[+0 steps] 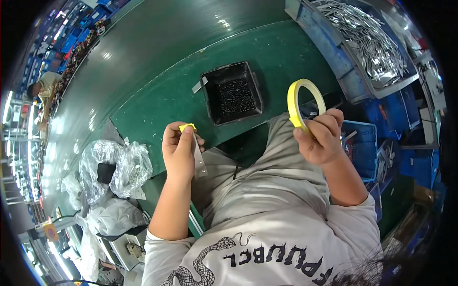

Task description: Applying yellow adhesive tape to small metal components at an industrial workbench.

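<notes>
Between the thumb and fingers of my left hand [179, 148] is a flat metal strip [199, 159] with small holes near its lower end. A short piece of yellow tape [188, 127] sits at the strip's upper end, under my thumb. My right hand [322, 138] grips a roll of yellow tape [292, 102] by its lower edge, holding it upright over the table's near edge. Beyond and between the hands stands a black bin [258, 97] with many small dark screw-like pieces in it. Another small metal piece [197, 86] rests across the bin's left rim.
On the green table [167, 95], clear plastic bags [117, 167] lie at the left. A large blue-grey crate [334, 52] heaped with metal strips [365, 40] stands at the far right. A blue basket [366, 157] is beside my right arm. Far left, another person [46, 88] sits.
</notes>
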Available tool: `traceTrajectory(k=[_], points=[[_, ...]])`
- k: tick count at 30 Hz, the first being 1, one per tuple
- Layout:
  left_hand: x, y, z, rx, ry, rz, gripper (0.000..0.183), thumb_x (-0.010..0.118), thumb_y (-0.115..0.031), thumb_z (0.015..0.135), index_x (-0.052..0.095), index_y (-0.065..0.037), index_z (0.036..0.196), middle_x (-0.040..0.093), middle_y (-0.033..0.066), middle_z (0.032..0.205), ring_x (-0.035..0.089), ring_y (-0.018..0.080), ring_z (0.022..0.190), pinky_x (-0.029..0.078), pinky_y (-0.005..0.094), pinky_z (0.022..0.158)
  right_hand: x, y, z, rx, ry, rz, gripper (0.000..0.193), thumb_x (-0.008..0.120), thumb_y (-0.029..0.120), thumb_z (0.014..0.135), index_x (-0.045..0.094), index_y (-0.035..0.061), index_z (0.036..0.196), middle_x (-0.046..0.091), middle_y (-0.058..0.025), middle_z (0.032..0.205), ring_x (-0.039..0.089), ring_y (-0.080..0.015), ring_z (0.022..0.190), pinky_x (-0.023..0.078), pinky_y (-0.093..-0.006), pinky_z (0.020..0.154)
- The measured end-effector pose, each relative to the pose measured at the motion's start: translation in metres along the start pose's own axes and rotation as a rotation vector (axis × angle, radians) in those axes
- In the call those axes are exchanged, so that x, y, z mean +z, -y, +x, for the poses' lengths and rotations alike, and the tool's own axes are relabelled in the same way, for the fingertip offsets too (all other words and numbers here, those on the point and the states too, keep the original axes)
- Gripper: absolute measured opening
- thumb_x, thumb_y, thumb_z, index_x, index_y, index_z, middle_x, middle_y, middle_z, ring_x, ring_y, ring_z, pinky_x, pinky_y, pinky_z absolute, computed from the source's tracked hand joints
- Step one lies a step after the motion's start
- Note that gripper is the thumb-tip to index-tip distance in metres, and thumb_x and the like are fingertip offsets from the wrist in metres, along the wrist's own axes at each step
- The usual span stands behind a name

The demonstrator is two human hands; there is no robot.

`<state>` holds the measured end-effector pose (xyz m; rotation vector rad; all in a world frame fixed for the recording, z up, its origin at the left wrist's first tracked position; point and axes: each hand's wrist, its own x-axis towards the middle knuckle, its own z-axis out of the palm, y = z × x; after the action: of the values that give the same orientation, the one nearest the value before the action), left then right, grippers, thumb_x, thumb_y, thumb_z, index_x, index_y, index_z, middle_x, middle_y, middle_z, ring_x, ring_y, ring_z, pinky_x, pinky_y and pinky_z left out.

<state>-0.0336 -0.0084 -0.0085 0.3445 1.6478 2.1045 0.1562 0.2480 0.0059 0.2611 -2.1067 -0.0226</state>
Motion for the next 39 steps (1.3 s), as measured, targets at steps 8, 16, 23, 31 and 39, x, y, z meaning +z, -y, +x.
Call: traceTrajectory(k=[8,16,23,31,39], points=[[0.002,-0.002,-0.002,0.03,-0.017,0.022,0.01,0.059,-0.011,0.097,0.054,-0.003,0.102,0.058,0.005,0.08,0.058,0.0127,0.06,0.045,0.025,0.047,-0.011,0.008,0.007,0.012,-0.025,-0.025,0.032,0.077,0.014,0.08,0.071,0.0193,0.111,0.056,0.003,0.094,0.048,-0.0166,0.078,0.034,-0.0367,0.071],[0.007,-0.008,-0.005,0.0,-0.047,0.006,0.009,0.057,-0.009,0.097,0.048,-0.006,0.099,0.049,0.0024,0.059,0.046,0.0113,0.044,0.038,0.0242,0.038,-0.001,0.003,0.005,0.057,0.064,-0.12,0.035,0.074,0.014,0.076,0.072,0.0182,0.111,0.057,0.0043,0.094,0.049,-0.0147,0.077,0.035,-0.0354,0.073],[0.009,-0.006,-0.008,0.007,-0.021,-0.115,0.007,0.045,-0.006,0.094,0.039,-0.008,0.09,0.041,0.005,0.069,0.041,0.0148,0.045,0.036,0.0268,0.037,0.043,-0.016,-0.034,0.277,0.549,-0.114,0.042,0.065,0.014,0.078,0.068,0.0212,0.12,0.06,0.0025,0.113,0.053,-0.0182,0.103,0.035,-0.0399,0.093],[0.014,0.002,-0.025,0.048,0.243,-0.187,0.012,0.046,-0.018,0.093,0.039,-0.007,0.093,0.042,0.0098,0.072,0.045,0.0206,0.053,0.046,0.0356,0.049,0.024,0.008,-0.013,0.282,0.251,0.077,0.038,0.072,0.019,0.076,0.067,0.0124,0.113,0.06,-0.0049,0.113,0.054,-0.0292,0.105,0.037,-0.0466,0.091],[0.035,0.022,-0.062,0.332,0.594,-0.046,0.026,0.035,-0.022,0.104,0.043,0.0,0.116,0.061,0.0191,0.086,0.061,0.0304,0.086,0.05,0.0473,0.086,0.05,0.12,-0.016,0.694,0.629,1.252,0.04,0.066,0.036,0.088,0.066,0.002,0.11,0.064,-0.0169,0.106,0.061,-0.0356,0.095,0.048,-0.0425,0.08]])
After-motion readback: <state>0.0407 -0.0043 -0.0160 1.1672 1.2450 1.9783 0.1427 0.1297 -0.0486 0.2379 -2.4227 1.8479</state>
